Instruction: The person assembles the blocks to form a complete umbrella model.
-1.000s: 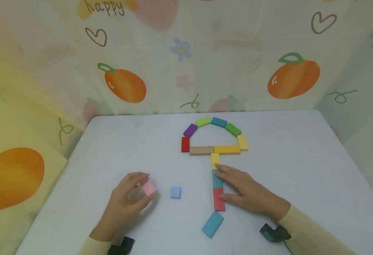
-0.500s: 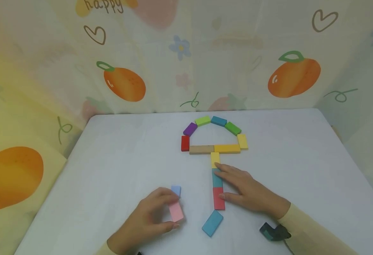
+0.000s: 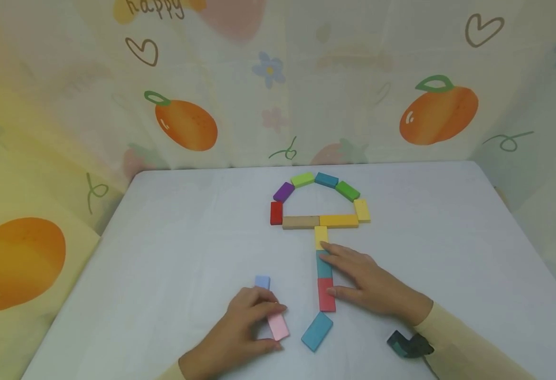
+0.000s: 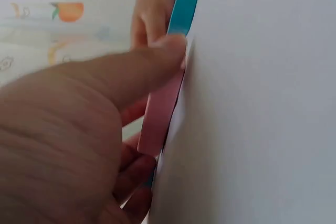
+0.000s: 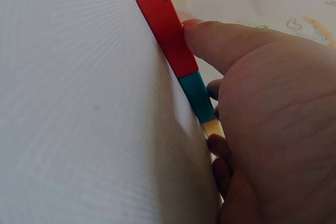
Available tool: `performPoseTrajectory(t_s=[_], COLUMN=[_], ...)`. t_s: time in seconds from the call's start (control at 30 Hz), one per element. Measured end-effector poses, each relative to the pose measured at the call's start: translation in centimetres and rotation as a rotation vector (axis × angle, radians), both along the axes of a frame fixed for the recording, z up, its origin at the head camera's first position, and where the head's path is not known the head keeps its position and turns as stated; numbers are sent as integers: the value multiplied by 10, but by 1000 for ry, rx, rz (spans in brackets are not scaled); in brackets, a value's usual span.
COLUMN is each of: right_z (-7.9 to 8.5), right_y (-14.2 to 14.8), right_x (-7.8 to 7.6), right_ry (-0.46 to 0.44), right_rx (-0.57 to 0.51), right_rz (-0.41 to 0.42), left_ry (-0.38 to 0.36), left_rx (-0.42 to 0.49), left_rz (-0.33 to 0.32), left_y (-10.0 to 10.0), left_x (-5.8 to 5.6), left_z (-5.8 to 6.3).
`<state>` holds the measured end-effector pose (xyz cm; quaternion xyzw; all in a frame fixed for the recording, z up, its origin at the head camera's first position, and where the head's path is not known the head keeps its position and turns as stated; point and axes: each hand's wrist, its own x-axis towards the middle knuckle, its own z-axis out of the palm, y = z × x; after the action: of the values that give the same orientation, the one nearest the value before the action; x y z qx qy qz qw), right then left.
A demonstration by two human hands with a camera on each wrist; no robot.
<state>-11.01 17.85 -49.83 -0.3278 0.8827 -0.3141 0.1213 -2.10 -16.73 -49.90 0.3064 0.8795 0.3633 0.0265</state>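
My left hand (image 3: pixel 239 332) pinches a pink block (image 3: pixel 278 326) between thumb and fingers, low over the white table. Just right of it a teal-blue block (image 3: pixel 317 331) lies slanted at the foot of a straight column. That column runs up through a red block (image 3: pixel 327 294), a teal block (image 3: pixel 324 265) and a pale yellow block (image 3: pixel 321 235). On the column rests my right hand (image 3: pixel 373 290), fingers stretched out, thumb on the red block (image 5: pixel 167 30). Behind the left fingers a small light blue block (image 3: pixel 262 281) is partly hidden.
Above the column, a tan block (image 3: pixel 300 222) and an orange-yellow block (image 3: pixel 338 221) form a bar. Several coloured blocks arch over it, among them a purple block (image 3: pixel 284 191) and a green block (image 3: pixel 347 191). A printed curtain (image 3: pixel 344 68) hangs behind the table (image 3: pixel 187 221).
The left hand has carried the pink block rightward and toward the near side, close to the slanted teal-blue block, now partly covering the light blue block. My right hand has stayed put.
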Motion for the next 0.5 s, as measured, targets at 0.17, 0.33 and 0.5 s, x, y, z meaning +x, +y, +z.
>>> performPoseTrajectory(t_s=[0.17, 0.33, 0.5], right_z=[0, -1, -1], right_y=[0, 0, 0], right_x=[0, -1, -1], right_ry=[2, 5, -6], right_rx=[-1, 0, -1], right_rz=[0, 5, 3], left_ry=[46, 24, -22], left_rx=[-21, -35, -39], left_rz=[9, 20, 24], left_y=[6, 8, 12], left_x=[1, 1, 3], left_z=[-1, 0, 0])
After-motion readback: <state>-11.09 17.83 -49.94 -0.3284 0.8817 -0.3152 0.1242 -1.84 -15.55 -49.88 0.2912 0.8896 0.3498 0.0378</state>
